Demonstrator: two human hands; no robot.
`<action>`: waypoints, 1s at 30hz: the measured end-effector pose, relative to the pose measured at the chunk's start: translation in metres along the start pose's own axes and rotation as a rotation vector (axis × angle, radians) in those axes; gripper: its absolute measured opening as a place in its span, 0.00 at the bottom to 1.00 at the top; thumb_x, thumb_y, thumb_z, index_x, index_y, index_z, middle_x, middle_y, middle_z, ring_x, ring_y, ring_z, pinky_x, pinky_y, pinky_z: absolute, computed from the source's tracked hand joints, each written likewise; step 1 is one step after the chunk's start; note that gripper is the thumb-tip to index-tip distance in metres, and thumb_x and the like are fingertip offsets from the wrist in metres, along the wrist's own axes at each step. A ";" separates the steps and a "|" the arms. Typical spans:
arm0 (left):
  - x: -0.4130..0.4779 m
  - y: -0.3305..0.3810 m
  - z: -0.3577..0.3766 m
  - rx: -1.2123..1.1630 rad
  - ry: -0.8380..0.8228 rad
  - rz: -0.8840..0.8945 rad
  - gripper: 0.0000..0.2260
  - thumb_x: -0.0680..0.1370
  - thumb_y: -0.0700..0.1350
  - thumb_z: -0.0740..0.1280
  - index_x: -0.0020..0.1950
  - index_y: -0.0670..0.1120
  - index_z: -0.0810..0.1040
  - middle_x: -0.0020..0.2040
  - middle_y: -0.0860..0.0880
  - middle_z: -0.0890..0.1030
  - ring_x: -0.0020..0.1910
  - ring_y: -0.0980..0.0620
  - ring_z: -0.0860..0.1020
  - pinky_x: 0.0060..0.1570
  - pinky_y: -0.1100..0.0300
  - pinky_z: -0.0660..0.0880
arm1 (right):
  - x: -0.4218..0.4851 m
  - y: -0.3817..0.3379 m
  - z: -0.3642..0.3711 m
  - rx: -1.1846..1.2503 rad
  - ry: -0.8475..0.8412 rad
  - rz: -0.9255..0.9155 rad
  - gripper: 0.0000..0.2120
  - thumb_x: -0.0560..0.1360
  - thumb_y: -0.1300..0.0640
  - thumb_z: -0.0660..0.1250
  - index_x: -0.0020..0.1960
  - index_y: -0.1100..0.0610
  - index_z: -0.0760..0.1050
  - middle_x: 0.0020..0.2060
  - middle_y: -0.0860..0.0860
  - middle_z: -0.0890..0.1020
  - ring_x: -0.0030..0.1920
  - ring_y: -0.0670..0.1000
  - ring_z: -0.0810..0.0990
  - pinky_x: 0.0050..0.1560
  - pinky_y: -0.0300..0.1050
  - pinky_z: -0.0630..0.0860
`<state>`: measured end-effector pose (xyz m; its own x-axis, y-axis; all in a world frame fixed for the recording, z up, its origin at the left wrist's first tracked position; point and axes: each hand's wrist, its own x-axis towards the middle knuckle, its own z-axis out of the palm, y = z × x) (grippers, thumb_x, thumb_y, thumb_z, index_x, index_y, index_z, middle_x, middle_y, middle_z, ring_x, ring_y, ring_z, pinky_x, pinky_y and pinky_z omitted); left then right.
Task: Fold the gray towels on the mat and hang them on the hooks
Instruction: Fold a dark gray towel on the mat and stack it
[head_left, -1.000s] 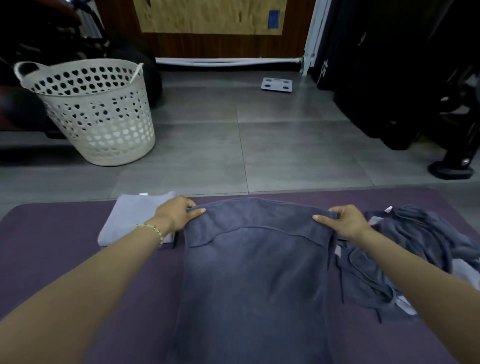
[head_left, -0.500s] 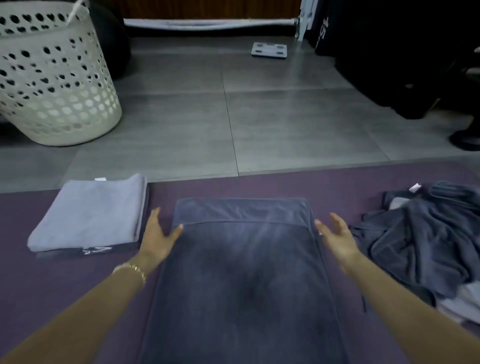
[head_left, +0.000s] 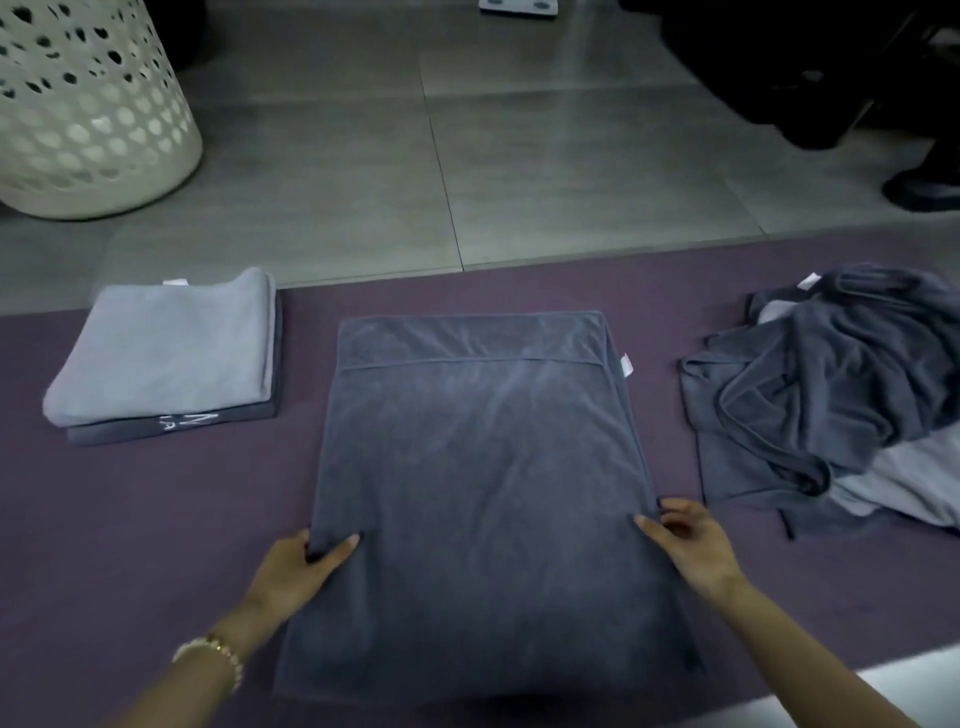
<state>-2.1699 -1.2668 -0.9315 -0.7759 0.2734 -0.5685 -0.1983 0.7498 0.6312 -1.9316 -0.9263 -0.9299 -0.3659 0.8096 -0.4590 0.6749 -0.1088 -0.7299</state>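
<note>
A dark gray towel (head_left: 483, 467) lies folded in half on the purple mat (head_left: 130, 519), its doubled edge toward the far side. My left hand (head_left: 301, 564) pinches the towel's left edge, thumb on top and fingers underneath. My right hand (head_left: 685, 540) grips the right edge at about the same height, thumb lying on the cloth. A stack of folded towels (head_left: 166, 353), light gray on dark gray, sits at the mat's left. A heap of unfolded gray towels (head_left: 831, 395) lies at the right. No hooks are in view.
A white perforated laundry basket (head_left: 88, 114) stands on the gray tiled floor (head_left: 519, 182) at the far left. Dark equipment (head_left: 805, 78) fills the far right corner. A white scale (head_left: 519, 6) shows at the top edge.
Both hands let go of the towel's far edge after laying it down, slid back along its sides and now hold the side edges nearer me. The camera has tilted downward.
</note>
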 end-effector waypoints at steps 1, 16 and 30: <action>-0.005 -0.004 0.004 -0.024 0.022 -0.005 0.11 0.73 0.52 0.72 0.44 0.43 0.80 0.40 0.50 0.83 0.41 0.52 0.80 0.39 0.60 0.74 | -0.003 0.004 -0.001 -0.033 -0.024 0.001 0.15 0.71 0.60 0.74 0.52 0.67 0.75 0.45 0.60 0.81 0.46 0.56 0.79 0.47 0.45 0.76; -0.043 -0.030 0.000 -0.076 0.000 -0.041 0.14 0.76 0.52 0.68 0.46 0.41 0.82 0.41 0.46 0.85 0.44 0.47 0.83 0.43 0.56 0.77 | -0.046 0.037 -0.009 -0.067 -0.103 -0.009 0.12 0.76 0.53 0.67 0.38 0.60 0.78 0.33 0.48 0.81 0.36 0.43 0.77 0.30 0.28 0.72; -0.003 0.052 -0.049 -0.857 -0.086 -0.126 0.20 0.81 0.39 0.57 0.36 0.46 0.84 0.35 0.53 0.83 0.31 0.59 0.81 0.27 0.71 0.75 | -0.014 -0.050 -0.025 0.546 -0.136 0.114 0.08 0.79 0.59 0.62 0.49 0.53 0.80 0.39 0.45 0.84 0.35 0.40 0.83 0.32 0.30 0.77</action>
<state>-2.2068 -1.2581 -0.8710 -0.6768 0.2899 -0.6767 -0.6889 0.0746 0.7210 -1.9439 -0.9174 -0.8742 -0.4134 0.6977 -0.5851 0.2997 -0.5024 -0.8110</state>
